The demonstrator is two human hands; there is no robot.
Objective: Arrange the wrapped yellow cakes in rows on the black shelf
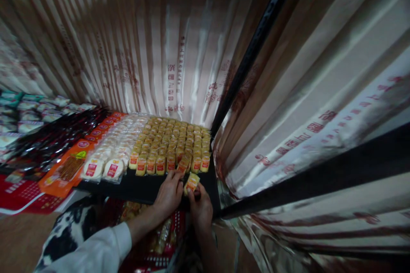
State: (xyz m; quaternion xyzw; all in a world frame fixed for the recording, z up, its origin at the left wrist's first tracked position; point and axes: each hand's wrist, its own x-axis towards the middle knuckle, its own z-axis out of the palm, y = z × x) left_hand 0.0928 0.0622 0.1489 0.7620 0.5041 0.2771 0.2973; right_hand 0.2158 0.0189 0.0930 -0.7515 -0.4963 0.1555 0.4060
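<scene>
My right hand [201, 208] pinches a small clear-wrapped yellow cake [191, 182] with a red and orange label, just off the front of the display. Close beside it, my left hand [170, 189] has its fingers closed at the lower end of another wrapped cake [183, 164], which leans at the front row. Behind both hands, many more packets of the same kind [166, 138] stand in tight rows on a black table [131, 190]. The left fingertips are partly hidden by each other and by the packet.
Left of the cakes lie rows of white round packets [112, 168], orange snack bags [62, 175] and dark shiny packs [38, 149]. Below the table edge is a red crate [177, 222] with more packets. Pleated printed curtains [192, 59] and a black pole [248, 64] border the back and right.
</scene>
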